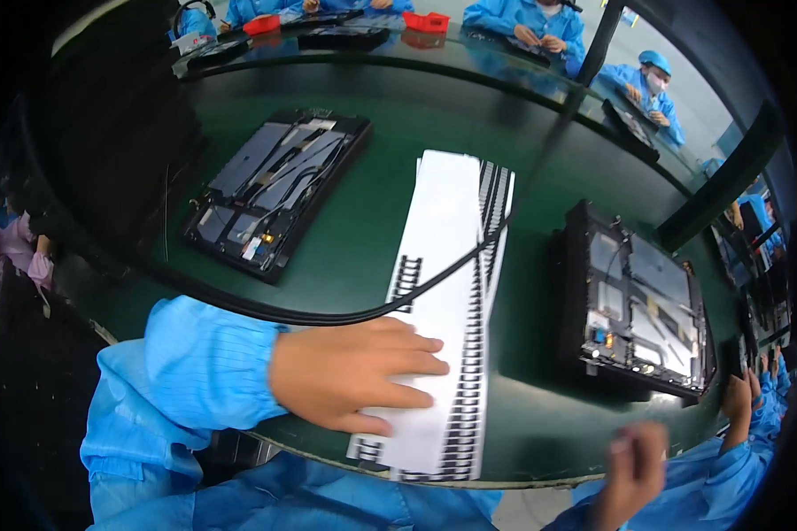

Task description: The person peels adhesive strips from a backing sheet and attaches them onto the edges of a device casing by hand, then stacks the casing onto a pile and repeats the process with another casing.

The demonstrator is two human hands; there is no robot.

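My left hand (363, 372) lies flat with fingers spread on a stack of long white sheets (447, 221). Rows of black adhesive-looking strips (468, 389) show along the right side of the stack. A few more black pieces stick out at its left edge and lower corner. My right hand (633, 469) is raised by the table's near edge, to the right of the sheets. Motion smears it; the fingers look bent, and whether anything is between them cannot be made out.
On the green table (398, 106) lie two opened black devices with exposed innards, one at left (274, 190) and one at right (638, 310). A black cable (328, 316) loops across the view above the sheets. Co-workers in blue (540, 22) sit beyond and at right.
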